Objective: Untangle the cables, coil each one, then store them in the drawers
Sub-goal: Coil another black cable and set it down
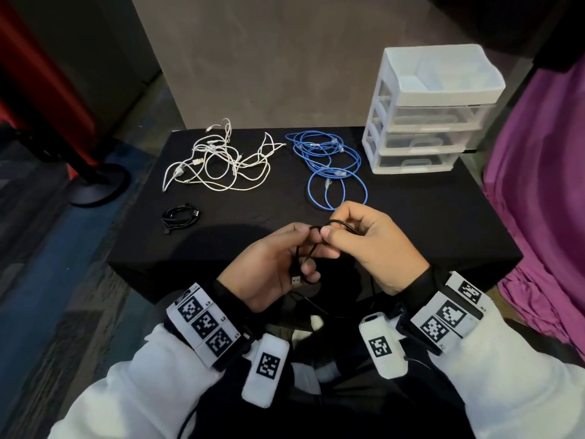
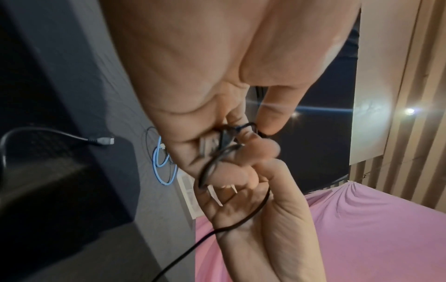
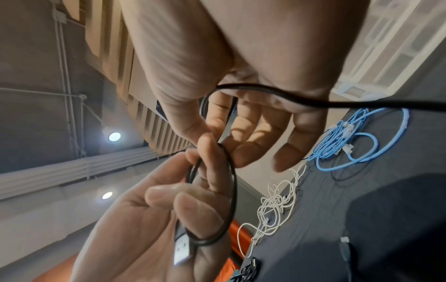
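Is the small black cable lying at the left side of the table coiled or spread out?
Coiled. The black cable lies as a small tight bundle of loops.

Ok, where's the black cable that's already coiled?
In the head view the coiled black cable lies near the black table's left front edge, below the white cable tangle and left of the hands.

Both hands [image 1: 319, 248] together at front, L [image 1: 269, 267] & R [image 1: 373, 245] fingers curled, pinching.

Purple cloth [image 1: 544, 191] rt of black table [image 1: 411, 223]; red/black stand [image 1: 95, 182] lt.
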Available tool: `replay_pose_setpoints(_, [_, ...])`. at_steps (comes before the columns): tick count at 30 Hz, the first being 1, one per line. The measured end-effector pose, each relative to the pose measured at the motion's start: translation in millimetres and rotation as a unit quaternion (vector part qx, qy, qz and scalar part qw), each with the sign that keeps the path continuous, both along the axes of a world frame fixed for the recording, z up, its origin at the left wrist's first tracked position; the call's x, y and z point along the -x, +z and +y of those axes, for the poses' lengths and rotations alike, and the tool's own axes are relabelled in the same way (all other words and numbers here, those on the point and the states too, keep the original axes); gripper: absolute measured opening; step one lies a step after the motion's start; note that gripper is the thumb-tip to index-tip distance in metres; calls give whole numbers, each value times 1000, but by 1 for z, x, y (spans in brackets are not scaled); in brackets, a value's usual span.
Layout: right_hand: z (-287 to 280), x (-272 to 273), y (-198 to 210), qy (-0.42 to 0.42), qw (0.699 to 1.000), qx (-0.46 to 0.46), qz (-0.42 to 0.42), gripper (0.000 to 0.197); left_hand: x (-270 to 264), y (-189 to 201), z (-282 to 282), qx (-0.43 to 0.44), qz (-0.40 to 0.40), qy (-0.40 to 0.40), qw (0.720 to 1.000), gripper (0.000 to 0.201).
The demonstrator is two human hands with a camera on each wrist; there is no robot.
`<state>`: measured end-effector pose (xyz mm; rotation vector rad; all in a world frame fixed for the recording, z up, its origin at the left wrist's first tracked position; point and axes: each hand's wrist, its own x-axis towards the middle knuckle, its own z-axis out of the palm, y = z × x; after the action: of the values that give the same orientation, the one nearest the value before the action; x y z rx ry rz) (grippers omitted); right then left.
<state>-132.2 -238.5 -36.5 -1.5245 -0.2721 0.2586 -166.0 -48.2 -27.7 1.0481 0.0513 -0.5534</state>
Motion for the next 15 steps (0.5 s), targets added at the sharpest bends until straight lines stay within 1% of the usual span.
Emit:
replay_pose_setpoints(2, [1,-1,-2,-16,1000,19,-7,23,0,-6,1,-8,-3,28,1000,25])
replay_pose_setpoints(5, [2,-1,-5,-28,999,43,-19,21,2,-12,1,-53,-38,59,996,28])
replay_pose_setpoints(9, [1,0,-3,-29,999,21,-9,18,4,-15,7,-107,-90,38,989,31])
replay_pose_setpoints(11, [1,-1,-2,-24,1000,16,-4,17,4,-13,7,-135,-117,53,982,29])
replay_pose_setpoints(14, [3,-1,-1,-23,1000,15,-12,13,2,-15,3,-199,-173,98,960,21])
replay_pose_setpoints(15, [4,-1,0,-23,1000,10,-14,11,1,-16,1,-209,-181,118,954,19])
